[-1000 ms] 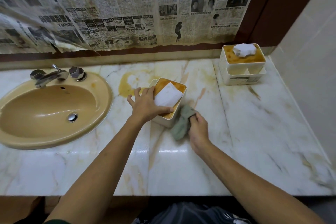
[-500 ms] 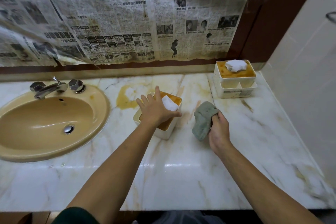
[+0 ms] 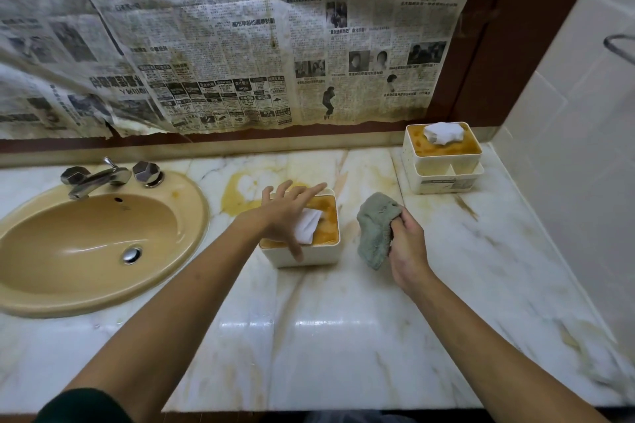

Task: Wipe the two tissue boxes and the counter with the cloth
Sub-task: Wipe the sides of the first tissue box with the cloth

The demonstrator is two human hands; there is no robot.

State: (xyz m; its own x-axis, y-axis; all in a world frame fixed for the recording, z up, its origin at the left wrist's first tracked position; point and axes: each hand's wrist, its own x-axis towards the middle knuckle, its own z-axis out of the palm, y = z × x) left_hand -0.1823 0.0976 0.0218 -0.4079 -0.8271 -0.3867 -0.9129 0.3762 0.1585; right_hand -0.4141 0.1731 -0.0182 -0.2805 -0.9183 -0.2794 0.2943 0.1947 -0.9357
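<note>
A white tissue box (image 3: 311, 256) with an orange-stained lid and a white tissue sticking out stands mid-counter. My left hand (image 3: 287, 211) hovers over its top with fingers spread, holding nothing. My right hand (image 3: 407, 244), just right of that box, grips a bunched grey-green cloth (image 3: 374, 227) lifted off the marble counter (image 3: 343, 336). A second white tissue box (image 3: 443, 156), also orange-stained on top, sits in the back right corner.
A tan sink (image 3: 86, 240) with a chrome tap (image 3: 99, 177) fills the left of the counter. Yellow stains (image 3: 247, 192) mark the marble behind the near box. Newspaper (image 3: 223, 45) covers the back wall; a tiled wall (image 3: 567, 148) bounds the right.
My left hand has let go of the near box, which now stands upright, and opened above it. My right hand has lifted the cloth off the counter and moved it right, clear of the box.
</note>
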